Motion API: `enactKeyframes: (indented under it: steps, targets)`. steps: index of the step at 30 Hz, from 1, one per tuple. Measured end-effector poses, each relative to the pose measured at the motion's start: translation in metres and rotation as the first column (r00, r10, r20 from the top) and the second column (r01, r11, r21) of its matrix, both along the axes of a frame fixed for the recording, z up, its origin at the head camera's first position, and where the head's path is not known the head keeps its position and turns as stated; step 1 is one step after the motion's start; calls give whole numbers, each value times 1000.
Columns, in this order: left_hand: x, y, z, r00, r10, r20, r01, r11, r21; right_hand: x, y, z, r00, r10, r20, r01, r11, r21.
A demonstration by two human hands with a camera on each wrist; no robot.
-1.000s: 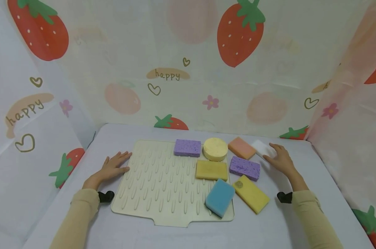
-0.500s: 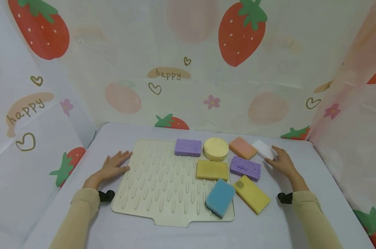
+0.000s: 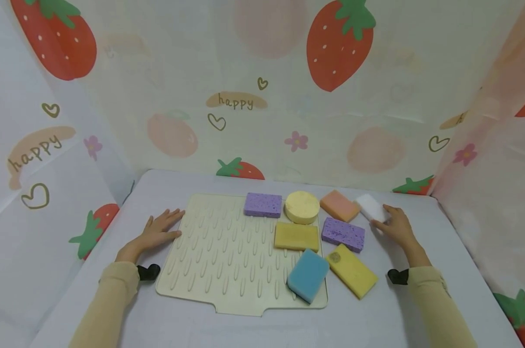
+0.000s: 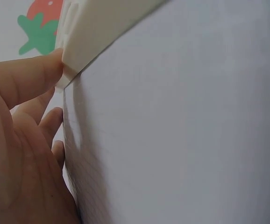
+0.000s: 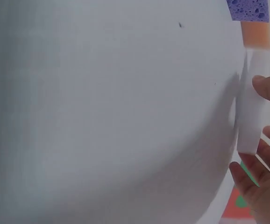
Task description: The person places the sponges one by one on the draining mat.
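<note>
In the head view my right hand (image 3: 397, 226) pinches a white sponge (image 3: 371, 208) at the back right, thumb on the near side and fingers at its far right end. The right wrist view shows the thumb (image 5: 268, 88) pressed on the white block's face. My left hand (image 3: 154, 234) lies with spread fingers at the left edge of a cream ridged mat (image 3: 219, 256); in the left wrist view its thumb (image 4: 46, 70) touches the mat's edge. Beside the white sponge are an orange sponge (image 3: 339, 206) and a purple sponge (image 3: 343, 235).
On the mat's right side rest another purple sponge (image 3: 263, 205), a round cream sponge (image 3: 302, 208), a yellow sponge (image 3: 296, 237) and a blue sponge (image 3: 308, 276) with a dark underside. A second yellow sponge (image 3: 351, 271) lies off the mat. A strawberry-print curtain (image 3: 245, 125) stands behind.
My right thumb and fingers have closed in on the white sponge, which has shifted slightly to the right. The left hand and the other sponges stay put.
</note>
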State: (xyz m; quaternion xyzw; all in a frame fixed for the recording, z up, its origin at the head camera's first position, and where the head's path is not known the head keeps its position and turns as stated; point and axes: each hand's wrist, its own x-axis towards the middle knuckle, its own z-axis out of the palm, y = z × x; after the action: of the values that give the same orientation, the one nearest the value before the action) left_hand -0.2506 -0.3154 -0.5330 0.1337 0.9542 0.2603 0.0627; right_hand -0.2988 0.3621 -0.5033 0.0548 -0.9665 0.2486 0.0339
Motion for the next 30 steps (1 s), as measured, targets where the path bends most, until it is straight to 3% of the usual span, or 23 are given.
enactKeyframes:
  steps: [9, 18, 30]
  targets:
    - [1, 0, -2, 1000, -4, -28, 5, 1000, 24, 5, -2, 9, 998, -53, -41, 52, 998, -25]
    - [-1, -1, 2, 1000, -9, -1, 9, 1000, -2, 10, -18, 24, 992, -83, -98, 76, 995, -68]
    - [-8, -7, -11, 1000, -13, 10, 13, 1000, 5, 11, -41, 38, 986, -52, -156, 38, 995, -94]
